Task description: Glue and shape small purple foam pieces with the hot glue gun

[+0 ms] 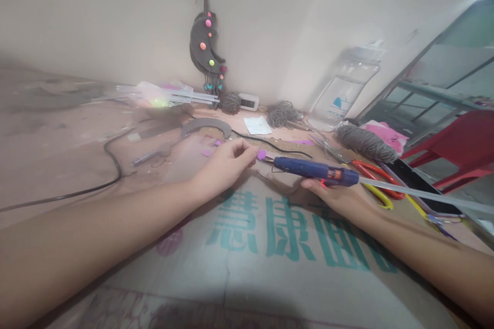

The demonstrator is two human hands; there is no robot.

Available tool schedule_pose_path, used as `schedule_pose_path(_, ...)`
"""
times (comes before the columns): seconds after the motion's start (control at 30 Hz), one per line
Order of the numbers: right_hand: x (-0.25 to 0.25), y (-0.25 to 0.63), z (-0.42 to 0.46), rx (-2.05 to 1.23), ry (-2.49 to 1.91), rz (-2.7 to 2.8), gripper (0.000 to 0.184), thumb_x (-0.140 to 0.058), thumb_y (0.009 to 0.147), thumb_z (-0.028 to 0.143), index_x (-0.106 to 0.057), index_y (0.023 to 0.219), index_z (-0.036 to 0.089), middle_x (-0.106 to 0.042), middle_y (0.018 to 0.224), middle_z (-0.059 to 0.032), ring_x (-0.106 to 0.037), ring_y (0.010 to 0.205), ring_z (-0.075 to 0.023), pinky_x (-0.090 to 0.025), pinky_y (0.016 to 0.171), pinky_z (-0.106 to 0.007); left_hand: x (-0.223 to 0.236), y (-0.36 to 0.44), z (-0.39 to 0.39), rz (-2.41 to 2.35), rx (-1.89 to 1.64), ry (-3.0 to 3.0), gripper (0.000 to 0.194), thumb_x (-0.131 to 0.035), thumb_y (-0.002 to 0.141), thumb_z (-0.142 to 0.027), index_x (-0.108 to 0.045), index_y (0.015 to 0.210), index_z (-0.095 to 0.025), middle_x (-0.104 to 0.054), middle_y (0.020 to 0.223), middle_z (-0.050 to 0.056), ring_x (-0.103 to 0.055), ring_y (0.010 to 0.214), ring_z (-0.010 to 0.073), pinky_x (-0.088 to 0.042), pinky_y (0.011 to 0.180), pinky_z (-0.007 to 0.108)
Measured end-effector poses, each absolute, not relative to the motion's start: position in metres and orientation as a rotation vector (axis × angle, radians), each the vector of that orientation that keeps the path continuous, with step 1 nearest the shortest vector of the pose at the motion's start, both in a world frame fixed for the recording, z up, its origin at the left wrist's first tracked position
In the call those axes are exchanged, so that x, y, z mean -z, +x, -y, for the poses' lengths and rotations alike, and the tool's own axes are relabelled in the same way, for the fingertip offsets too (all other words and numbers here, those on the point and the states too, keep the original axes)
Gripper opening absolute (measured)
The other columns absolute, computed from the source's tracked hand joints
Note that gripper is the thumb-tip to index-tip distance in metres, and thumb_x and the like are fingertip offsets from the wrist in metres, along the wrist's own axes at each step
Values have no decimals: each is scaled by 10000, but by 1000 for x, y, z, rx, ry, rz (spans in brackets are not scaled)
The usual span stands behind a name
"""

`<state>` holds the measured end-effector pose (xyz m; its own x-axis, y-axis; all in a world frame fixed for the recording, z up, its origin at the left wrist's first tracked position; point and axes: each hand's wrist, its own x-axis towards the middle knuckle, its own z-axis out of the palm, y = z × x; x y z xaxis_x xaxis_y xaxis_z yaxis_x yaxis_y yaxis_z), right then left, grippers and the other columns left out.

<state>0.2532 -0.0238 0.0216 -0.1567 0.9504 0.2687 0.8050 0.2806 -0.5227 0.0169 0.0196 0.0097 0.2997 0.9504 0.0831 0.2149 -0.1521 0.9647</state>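
Between the fingertips of my left hand (235, 162) is a small purple piece (262, 154), perhaps paper or felt. My right hand (335, 195) grips a blue hot glue gun (309, 167) from below, with a red light glowing near its handle. A long translucent glue stick (420, 191) sticks out of the gun's back end. The gun's nozzle points left and meets or nearly meets the purple piece; I cannot tell if they touch. Most of the gun's handle is hidden by my right hand. Both hands are above a printed sheet (247, 277) with green characters.
Orange-handled scissors (380, 177), a phone (419, 185) and grey yarn (365, 143) lie at right. A grey crescent (206, 124), black cord (111, 159) and glue sticks (193, 96) lie behind and left. A clear bottle (341, 87) stands near the wall, where a decorated moon (204, 43) hangs.
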Motion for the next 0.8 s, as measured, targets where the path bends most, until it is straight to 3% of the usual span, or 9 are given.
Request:
schedule_pose_path(0.33, -18, 252, 23, -354, -1538, 1945, 181, -623, 805, 432, -657, 720, 275, -720, 675, 16, -697, 660, -223, -575, 616, -326, -9, 17, -20, -1081, -975, 1589, 278, -539, 880, -395, -495, 691, -196, -454, 519, -61, -333, 411, 76, -268, 432, 212)
schedule_pose_path(0.63, -18, 252, 22, -259, -1566, 1924, 148, -640, 791, 413, -678, 769, 272, -732, 736, -5, -707, 755, -247, -579, 661, -352, -13, 18, -19, -1109, -955, 1572, 294, -531, 893, -391, -486, 680, -194, -447, 527, -60, -337, 410, 73, -250, 421, 217)
schedule_pose_path(0.8, -21, 250, 21, -315, -1569, 1897, 184, -626, 775, 446, -663, 731, 272, -726, 704, -1, -697, 676, -235, -578, 628, -353, -11, 17, -20, -1101, -982, 1596, 297, -541, 879, -399, -501, 678, -184, -480, 583, -41, -360, 460, 76, -248, 423, 210)
